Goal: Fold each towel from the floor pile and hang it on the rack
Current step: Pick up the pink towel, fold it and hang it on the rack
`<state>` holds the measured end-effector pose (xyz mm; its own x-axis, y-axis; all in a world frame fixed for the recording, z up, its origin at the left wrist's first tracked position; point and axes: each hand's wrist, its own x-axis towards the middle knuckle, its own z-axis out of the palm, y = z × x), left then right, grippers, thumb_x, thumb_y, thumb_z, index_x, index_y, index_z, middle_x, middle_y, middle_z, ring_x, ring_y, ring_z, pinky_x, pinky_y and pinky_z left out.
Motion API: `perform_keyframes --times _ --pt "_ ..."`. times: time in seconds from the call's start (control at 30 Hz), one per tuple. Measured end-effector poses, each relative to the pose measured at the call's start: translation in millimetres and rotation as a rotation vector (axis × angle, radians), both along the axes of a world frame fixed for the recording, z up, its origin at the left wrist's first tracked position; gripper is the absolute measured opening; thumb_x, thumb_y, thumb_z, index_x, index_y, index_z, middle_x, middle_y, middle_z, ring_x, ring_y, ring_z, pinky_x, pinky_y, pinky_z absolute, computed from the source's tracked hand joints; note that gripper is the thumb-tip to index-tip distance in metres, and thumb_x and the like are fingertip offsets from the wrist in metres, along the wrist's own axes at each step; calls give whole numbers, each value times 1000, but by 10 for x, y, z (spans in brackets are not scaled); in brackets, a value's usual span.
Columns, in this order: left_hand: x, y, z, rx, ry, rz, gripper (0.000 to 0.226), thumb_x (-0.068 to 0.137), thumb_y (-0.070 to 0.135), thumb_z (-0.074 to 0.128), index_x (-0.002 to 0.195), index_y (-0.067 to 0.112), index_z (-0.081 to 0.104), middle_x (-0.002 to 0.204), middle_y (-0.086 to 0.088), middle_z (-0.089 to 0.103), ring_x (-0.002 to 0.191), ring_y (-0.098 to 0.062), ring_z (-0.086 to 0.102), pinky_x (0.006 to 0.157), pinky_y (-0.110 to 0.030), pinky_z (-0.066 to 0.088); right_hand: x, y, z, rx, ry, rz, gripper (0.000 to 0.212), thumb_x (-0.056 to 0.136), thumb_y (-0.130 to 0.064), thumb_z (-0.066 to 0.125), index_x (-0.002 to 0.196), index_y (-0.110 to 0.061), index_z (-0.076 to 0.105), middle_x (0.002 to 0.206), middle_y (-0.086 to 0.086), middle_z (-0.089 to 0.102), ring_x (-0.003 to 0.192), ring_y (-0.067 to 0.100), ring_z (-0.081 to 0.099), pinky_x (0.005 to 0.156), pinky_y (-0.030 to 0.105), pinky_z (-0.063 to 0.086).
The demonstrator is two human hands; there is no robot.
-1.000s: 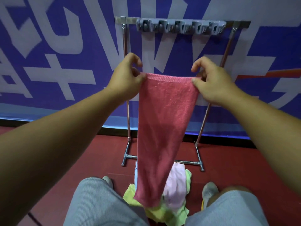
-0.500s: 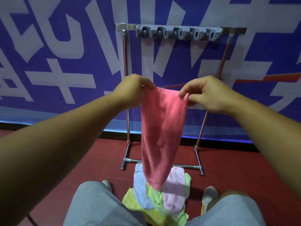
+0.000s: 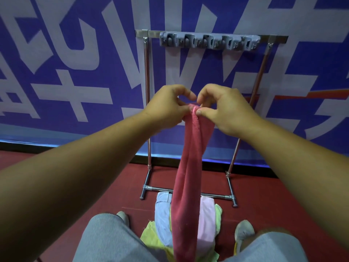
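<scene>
Both hands point(image 3: 196, 108) atop hanging towel point(image 3: 188, 176)

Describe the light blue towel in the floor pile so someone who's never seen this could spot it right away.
Start at the chrome metal rack against the blue banner and drop to its bottom floor bar. In front lies a pile of towels; the pale blue cloth towel lies on its left side, left of the hanging pink terry towel. Its neighbours are lilac and yellow-green.
</scene>
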<state>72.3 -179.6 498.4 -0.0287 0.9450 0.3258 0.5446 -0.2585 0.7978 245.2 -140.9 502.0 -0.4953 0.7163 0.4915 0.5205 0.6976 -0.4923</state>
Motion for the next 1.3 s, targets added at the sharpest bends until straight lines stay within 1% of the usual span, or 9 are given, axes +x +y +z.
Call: perform_keyframes --times 0.17,0.33,0.43,0.63,0.8,1.0,1.1,1.2,1.3 --pt "10 -36 -20 -10 -90 6 5 90 14 70 96 14 71 79 -10 76 75 -21 75 75 -44 62 -41 -4 4 23 8 -38 11 81 -27 78 81 -26 67 79 -8 70 80 6 66 80 35 56" --pt "9 -47 -74 -24 -135 -31 15 97 12 59 102 13 74 85 -6 77 78 -15 74 79 -39 61 -77 -1 -32 52 8 -74 9 83 -27 75 84 -26 66 81 -6 70 80 8 66 77 36 57" --pt "-6 -57 -90 -7 -133 -64 17 93 18 68 109 14 73 91 -1 78 86 -16 74 80 -37 61 -78 16 -26 88 -4 -95 14 84 -34 74 86 -26 64 83 -6 69 80 10 65 76 37 56" --pt "-30 -61 -98 58 -191 -37 18 92 13 67 109 10 72 92 -4 77 87 -20 74 79 -39 61 -120 28 24 178 -88 -71 16 86 -38 69 89 -26 59 82 -6 66 84 18 61 86 46 51" --pt "-102 -46 -104 22 -365 -104 20 93 12 65 112 5 69 97 -13 76 93 -31 73 84 -43 60 -140 67 90 182 -144 -50 11 89 -41 65 94 -34 58 88 -4 65 88 18 60 84 45 51" --pt "-118 -34 -142 61 -206 -47 11 94 7 63 101 12 70 89 -10 75 80 -23 73 74 -35 62 -133 68 52 219 -214 -31 14 89 -36 66 100 -30 61 87 -4 63 89 18 56 81 38 48" --pt "-173 7 -145 167 -67 97 24 97 0 53 93 18 68 87 -11 71 77 -22 71 65 -27 59 -74 60 97 195 -260 -15 20 93 -29 63 113 -31 67 94 -7 61 90 11 55 83 30 44" --pt "-306 48 -168 172 -110 213 35 94 -8 46 82 16 69 76 -9 67 70 -24 68 63 -40 62 47 66 170 113 -307 25 16 94 -21 64 103 -30 74 92 -16 66 88 1 59 88 29 50" --pt "-402 98 -243 140 -85 257 48 86 -13 42 69 22 70 70 -6 69 65 -26 69 57 -52 60 119 52 182 25 -284 73 15 93 -21 65 93 -33 73 96 -14 70 93 0 62 89 24 50"
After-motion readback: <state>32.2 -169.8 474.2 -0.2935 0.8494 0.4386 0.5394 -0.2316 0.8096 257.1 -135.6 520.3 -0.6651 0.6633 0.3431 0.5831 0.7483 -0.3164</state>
